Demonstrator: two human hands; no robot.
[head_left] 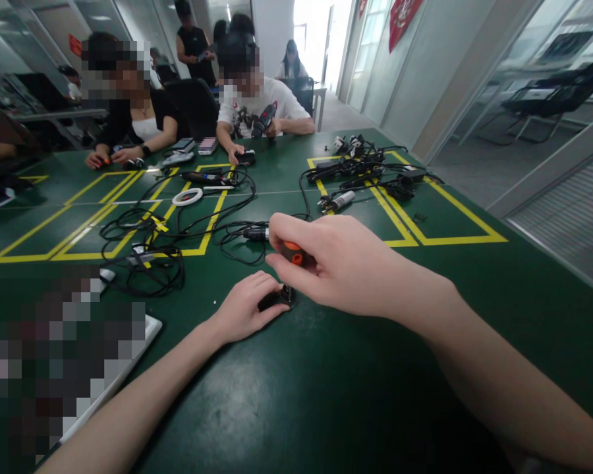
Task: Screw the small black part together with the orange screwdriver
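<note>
In the middle of the head view, my right hand (340,263) is wrapped round the orange and black handle of what looks like a screwdriver (295,253). The tool stands nearly upright, its lower end over a small dark round part (287,295) on the green table. My left hand (252,303) pinches that part between thumb and fingers, low at the tabletop. Whether the tool's tip touches the part I cannot make out. Just beyond my right hand lies a black cylindrical connector (255,234) with a cable.
Coiled black cables (148,257) lie ahead on the left. More cables and adapters (360,168) lie at the far right, near a grey cylinder (340,201). A white-edged, blurred-out object (145,336) is at the near left. Across the green table (257,401), a person (277,99) holds a power drill (264,120).
</note>
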